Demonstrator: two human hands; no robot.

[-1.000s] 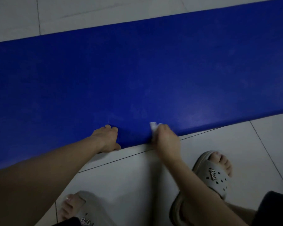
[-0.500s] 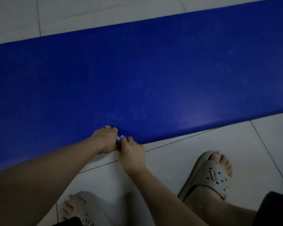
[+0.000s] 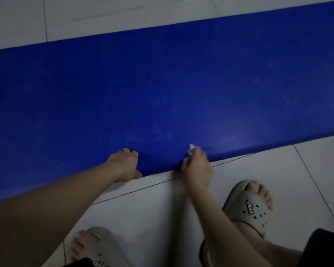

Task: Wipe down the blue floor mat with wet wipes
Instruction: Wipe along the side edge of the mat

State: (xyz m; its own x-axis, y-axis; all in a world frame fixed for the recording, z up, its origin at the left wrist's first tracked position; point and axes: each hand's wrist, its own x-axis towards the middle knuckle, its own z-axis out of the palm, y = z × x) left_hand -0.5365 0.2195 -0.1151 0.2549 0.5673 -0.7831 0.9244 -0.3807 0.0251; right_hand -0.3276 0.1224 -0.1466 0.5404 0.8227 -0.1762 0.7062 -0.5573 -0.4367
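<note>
On the tiled floor (image 3: 152, 212), nearest, stand beige slippers (image 3: 249, 207). Beyond them the left hand (image 3: 124, 164) clasps the near edge of the blue floor mat (image 3: 162, 83); the right hand (image 3: 198, 167) pinches a white wet wipe (image 3: 191, 147) against that edge.

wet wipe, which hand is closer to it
Right. The right hand pinches the wipe at the near edge of the mat; the left hand grips that same edge further left, apart from the wipe.
</note>
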